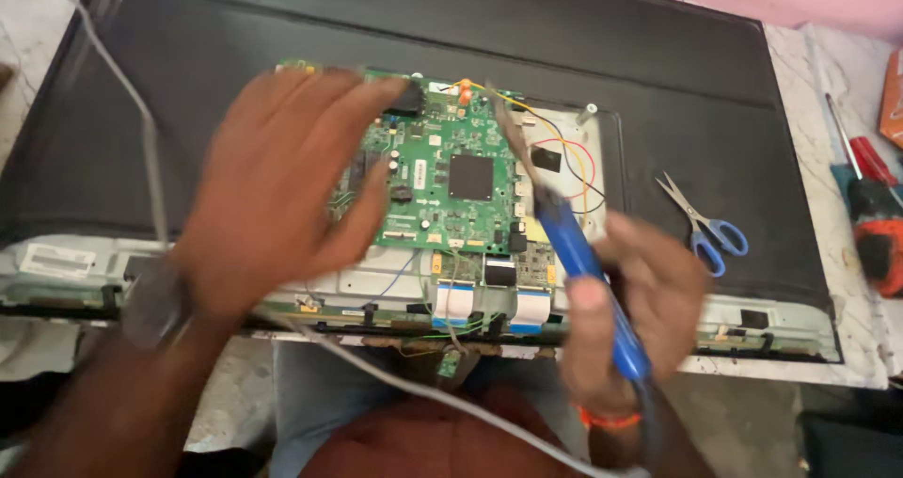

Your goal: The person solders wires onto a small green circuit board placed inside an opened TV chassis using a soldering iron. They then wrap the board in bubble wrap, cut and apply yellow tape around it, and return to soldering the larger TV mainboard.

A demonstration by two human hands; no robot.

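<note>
Right now: right hand closed around blue soldering iron, tip angled up-left over the green circuit board. Left hand spread open, flat on the board's left edge.

Bare forearms, a wristwatch and an orange wristband

The left hand is bare, with no glove and no ring to be seen, and the forearm behind it is uncovered as far as the frame's lower edge. Around the left wrist sits a grey metal wristwatch with a rounded case, blurred so that its face cannot be read. The right hand is likewise bare, the thumbnail short and plain. A thin orange band circles the right wrist. No sleeve shows on either arm. Below, between the forearms, the lap is covered in a reddish-brown cloth garment, with pale grey fabric above it on the left.
</note>
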